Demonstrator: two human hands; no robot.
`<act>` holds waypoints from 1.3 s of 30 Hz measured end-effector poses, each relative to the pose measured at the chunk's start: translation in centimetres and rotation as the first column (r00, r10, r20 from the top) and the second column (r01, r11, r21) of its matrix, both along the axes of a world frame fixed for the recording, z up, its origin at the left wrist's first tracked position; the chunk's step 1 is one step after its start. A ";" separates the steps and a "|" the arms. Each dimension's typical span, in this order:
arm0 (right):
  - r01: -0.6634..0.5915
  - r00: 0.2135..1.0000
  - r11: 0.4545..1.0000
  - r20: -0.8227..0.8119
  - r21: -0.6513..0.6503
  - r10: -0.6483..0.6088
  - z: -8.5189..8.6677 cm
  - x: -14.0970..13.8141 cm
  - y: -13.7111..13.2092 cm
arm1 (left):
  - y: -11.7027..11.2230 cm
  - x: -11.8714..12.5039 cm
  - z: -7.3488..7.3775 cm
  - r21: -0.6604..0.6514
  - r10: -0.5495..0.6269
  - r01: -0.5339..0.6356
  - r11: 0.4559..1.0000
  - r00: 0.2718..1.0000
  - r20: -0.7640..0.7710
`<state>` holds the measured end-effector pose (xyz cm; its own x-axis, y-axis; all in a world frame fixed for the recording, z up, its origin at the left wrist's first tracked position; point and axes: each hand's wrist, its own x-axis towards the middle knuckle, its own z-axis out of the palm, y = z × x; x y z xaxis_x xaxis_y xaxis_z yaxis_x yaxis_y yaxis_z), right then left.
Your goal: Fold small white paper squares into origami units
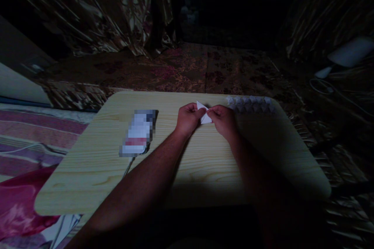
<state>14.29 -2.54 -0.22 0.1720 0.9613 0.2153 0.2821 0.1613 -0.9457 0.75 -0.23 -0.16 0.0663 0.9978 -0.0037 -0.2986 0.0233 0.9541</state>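
Between my two hands is a small white folded paper (206, 117) with a pointed top corner, held just above the wooden table (204, 159). My left hand (189, 118) pinches its left side, thumb on top. On its right side, my right hand (222, 117) grips it the same way, the two thumbs nearly meeting. Just beyond my right hand, several small folded paper pieces (254, 105) stand in two rows at the table's far right. The fingers under the paper are hidden.
A blurred-out phone (138, 132) lies on the table's left with a cable (127, 166) running from it. A striped bed cover (37, 136) and a red cloth (26, 202) are at the left. A white lamp (350, 52) stands at the far right, before dark curtains (117, 11).
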 end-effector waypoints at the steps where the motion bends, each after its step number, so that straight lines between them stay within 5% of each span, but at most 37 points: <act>1: 0.000 1.000 1.000 0.003 0.000 0.000 0.0 0.0 0.0 | 0.0 0.0 0.0 -0.004 -0.006 0.006 1.000 1.000 0.001; 13: 0.001 1.000 1.000 -0.005 0.028 -0.001 -0.2 0.0 0.1 | 0.0 -0.1 -0.1 0.008 -0.019 0.019 1.000 1.000 -0.019; 23: -0.021 0.999 0.999 0.049 0.027 0.019 0.3 -0.1 -0.3 | 0.3 -0.2 0.1 -0.010 0.047 -0.046 0.999 0.987 0.157; 39: -0.034 0.998 0.999 0.050 0.031 0.033 0.1 -0.1 -0.3 | 0.4 -0.3 0.2 -0.004 0.090 -0.091 0.996 0.976 0.196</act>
<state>14.20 -2.85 -0.16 0.1284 0.9589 0.2530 0.3220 0.2009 -0.9252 0.44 0.19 0.08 -0.0251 0.9997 0.0056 -0.4802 -0.0170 0.8770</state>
